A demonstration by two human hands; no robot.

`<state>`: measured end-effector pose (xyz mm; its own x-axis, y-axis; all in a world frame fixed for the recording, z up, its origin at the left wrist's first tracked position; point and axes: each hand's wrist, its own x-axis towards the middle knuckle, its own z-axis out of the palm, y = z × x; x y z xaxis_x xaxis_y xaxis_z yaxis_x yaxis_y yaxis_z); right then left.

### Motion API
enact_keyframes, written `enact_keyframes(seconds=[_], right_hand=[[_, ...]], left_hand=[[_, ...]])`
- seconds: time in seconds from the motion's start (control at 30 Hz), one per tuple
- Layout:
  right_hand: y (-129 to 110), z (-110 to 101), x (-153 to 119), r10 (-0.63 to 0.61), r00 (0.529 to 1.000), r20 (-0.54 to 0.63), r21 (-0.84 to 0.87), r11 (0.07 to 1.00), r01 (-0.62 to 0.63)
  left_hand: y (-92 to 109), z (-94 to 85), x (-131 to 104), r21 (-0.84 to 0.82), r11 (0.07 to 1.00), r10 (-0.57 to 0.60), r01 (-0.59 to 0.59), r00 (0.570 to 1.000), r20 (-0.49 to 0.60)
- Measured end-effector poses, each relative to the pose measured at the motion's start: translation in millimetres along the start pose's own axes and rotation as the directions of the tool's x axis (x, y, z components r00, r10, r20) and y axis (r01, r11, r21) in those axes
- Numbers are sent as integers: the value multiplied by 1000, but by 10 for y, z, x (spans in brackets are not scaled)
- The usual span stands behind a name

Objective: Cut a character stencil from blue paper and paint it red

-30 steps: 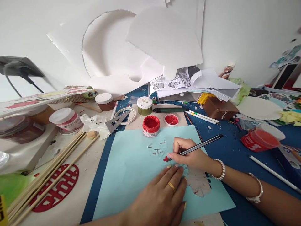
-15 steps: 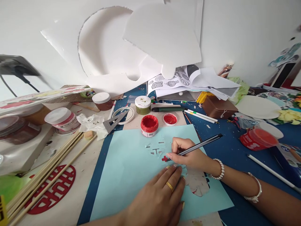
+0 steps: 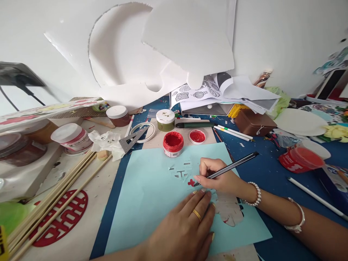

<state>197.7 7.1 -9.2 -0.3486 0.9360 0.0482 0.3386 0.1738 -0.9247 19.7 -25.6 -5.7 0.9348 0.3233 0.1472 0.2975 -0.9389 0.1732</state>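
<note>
The right hand (image 3: 221, 177) grips a slim tool (image 3: 233, 165), tip unclear; toward the surface's (image 3: 263, 174) front edge, the left hand (image 3: 185, 219) lies flat, unclenched, presumably steadying the blue sheet (image 3: 146, 192).

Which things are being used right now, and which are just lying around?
Seem part of the job:
blue paper, under the left hand
dark tool, held in the right hand

Seem just lying about:
wooden sticks
triangle ruler
brown box
lidded green jar

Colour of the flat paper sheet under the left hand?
Light blue: the flat, straight-edged paper sheet under the bare left hand shows best in the head view.
</note>
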Motion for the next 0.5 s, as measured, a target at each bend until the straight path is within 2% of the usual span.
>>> enact_keyframes(seconds=[0.13, 0.5], right_hand=[[5, -2, -4, -16, 999, -29, -5, 1000, 16], [1, 2, 1, -9, 1000, -8, 6, 1000, 9]], left_hand=[[-5, -5, 6, -13, 1000, 3, -3, 1000, -9], [2, -16, 5, -24, 1000, -2, 3, 1000, 22]])
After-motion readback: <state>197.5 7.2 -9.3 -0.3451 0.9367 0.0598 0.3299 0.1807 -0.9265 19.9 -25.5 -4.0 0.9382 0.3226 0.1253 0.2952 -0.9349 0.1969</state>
